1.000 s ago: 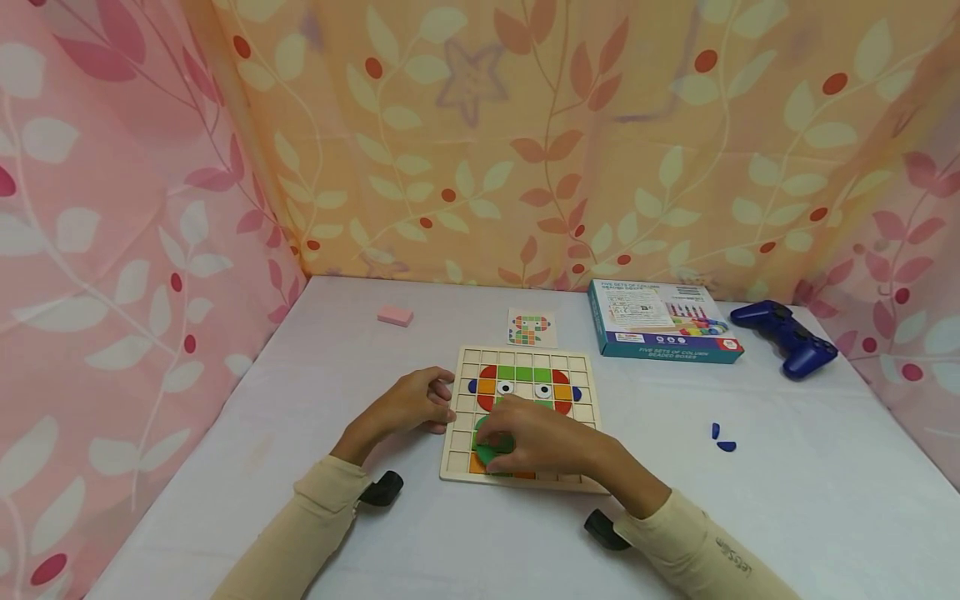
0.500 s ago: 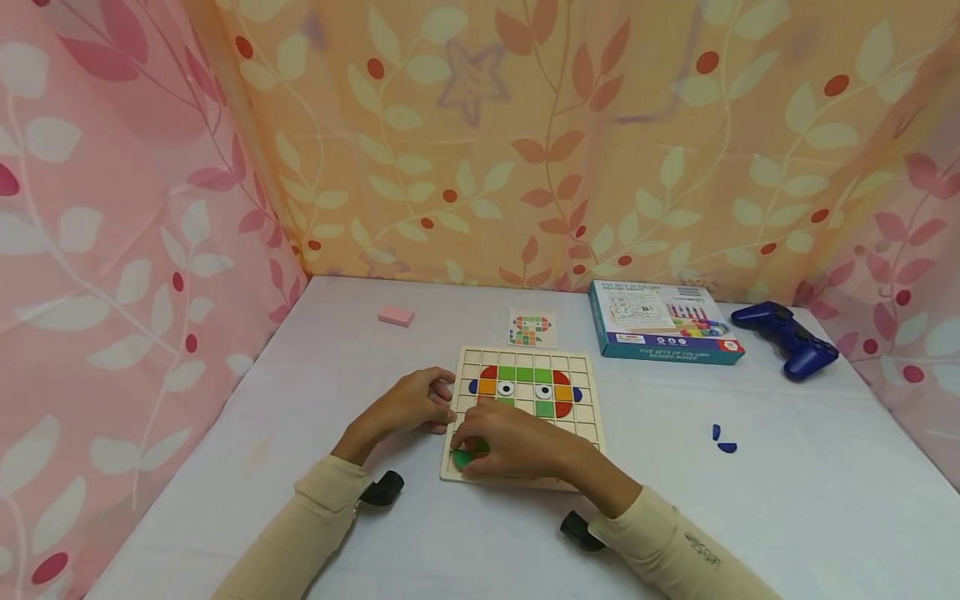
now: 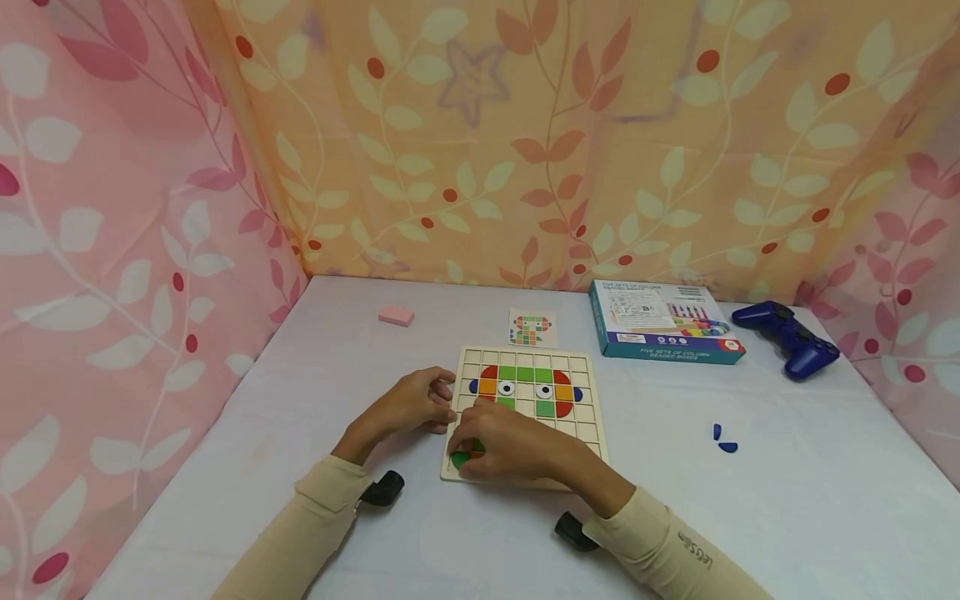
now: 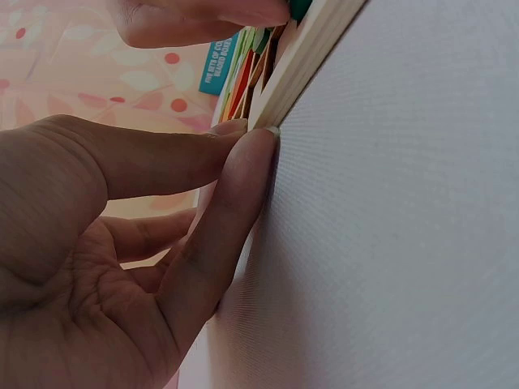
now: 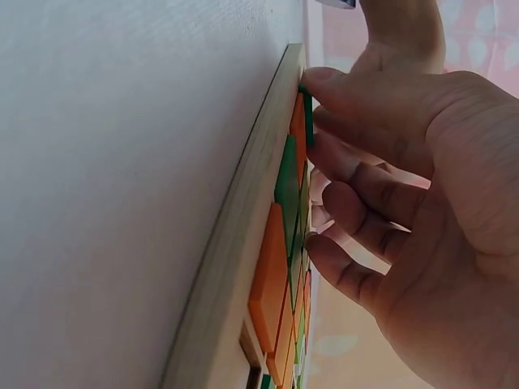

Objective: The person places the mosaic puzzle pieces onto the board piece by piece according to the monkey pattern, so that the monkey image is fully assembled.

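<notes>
A wooden grid board (image 3: 587, 417) lies on the table, filled in part with red, orange, green and blue tiles and two eye tiles (image 3: 506, 388). At its left side, my left hand (image 3: 411, 402) holds the edge; thumb and finger (image 4: 247, 170) meet right at the rim in the left wrist view. My right hand (image 3: 513, 442) reaches over the board's lower left and pinches a dark green curved tile (image 5: 308, 120) between thumb and fingers. It stands at an orange tile (image 5: 298, 130) near the board's corner. The right hand hides much of the lower rows.
Behind the board lies a small pattern card (image 3: 532, 328). A pink block (image 3: 395, 316) rests back left. At the back right are a flat toy box (image 3: 667, 323) and a blue game controller (image 3: 784, 340). Two small blue tiles (image 3: 727, 447) lie on the right.
My right hand has moved left across the board with the green tile, from the middle of the lower rows to the lower left corner. The left hand has stayed at the edge.
</notes>
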The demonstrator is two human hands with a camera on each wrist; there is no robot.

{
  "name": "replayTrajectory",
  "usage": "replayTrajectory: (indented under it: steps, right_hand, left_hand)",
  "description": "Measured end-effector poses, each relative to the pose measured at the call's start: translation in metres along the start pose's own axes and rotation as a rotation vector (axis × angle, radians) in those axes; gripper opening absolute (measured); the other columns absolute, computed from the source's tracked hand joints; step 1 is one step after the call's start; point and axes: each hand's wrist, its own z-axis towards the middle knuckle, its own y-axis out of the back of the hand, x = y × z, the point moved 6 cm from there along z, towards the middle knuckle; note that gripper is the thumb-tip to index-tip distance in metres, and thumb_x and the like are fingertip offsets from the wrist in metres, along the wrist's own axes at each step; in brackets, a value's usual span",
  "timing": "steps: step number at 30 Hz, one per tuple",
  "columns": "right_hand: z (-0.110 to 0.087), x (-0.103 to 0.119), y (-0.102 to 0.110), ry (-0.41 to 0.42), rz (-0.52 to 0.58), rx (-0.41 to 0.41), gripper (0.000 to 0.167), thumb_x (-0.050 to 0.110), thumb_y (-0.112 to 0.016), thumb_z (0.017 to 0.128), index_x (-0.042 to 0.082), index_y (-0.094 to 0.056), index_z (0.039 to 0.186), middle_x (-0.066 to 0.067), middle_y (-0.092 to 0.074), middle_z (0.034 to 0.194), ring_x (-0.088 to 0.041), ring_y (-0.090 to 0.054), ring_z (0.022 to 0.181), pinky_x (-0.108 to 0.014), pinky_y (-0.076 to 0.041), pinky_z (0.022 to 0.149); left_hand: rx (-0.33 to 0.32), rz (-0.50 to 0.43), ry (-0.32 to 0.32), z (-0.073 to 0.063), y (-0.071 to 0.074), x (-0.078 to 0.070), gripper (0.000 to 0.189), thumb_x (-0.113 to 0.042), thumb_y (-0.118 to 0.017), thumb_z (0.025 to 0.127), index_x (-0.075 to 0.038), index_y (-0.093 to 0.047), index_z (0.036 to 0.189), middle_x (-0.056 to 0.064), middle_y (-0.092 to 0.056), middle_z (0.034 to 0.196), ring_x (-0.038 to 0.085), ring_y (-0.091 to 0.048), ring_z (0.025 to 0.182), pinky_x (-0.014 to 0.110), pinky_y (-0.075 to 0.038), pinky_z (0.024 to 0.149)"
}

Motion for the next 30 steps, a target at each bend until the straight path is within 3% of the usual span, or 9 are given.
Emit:
replayTrajectory:
  steps: [20,30]
  right_hand:
    - [0.0,0.002,0.002,-0.045,-0.051,0.002,0.023,0.029,-0.082,0.093,0.024,-0.082,0.116,0.016,-0.067,0.101,-0.007,-0.051,0.104,-0.026,-0.046,0.093]
    - [-0.011,-0.005,0.012,-0.078,-0.007,-0.037,0.024,0.029,-0.08,0.095,0.022,-0.081,0.117,0.013,-0.07,0.107,-0.008,-0.054,0.107,-0.032,-0.05,0.098]
  left_hand:
    - [-0.006,0.021,0.006,0.0,0.0,-0.002,0.062,0.003,-0.08,0.09,0.003,-0.053,0.146,0.016,-0.062,0.116,0.02,-0.067,0.088,0.03,-0.066,0.073]
    - [-0.002,0.012,-0.002,-0.001,0.0,-0.001,0.062,0.003,-0.08,0.09,0.004,-0.053,0.146,0.016,-0.061,0.116,0.02,-0.068,0.088,0.031,-0.066,0.073]
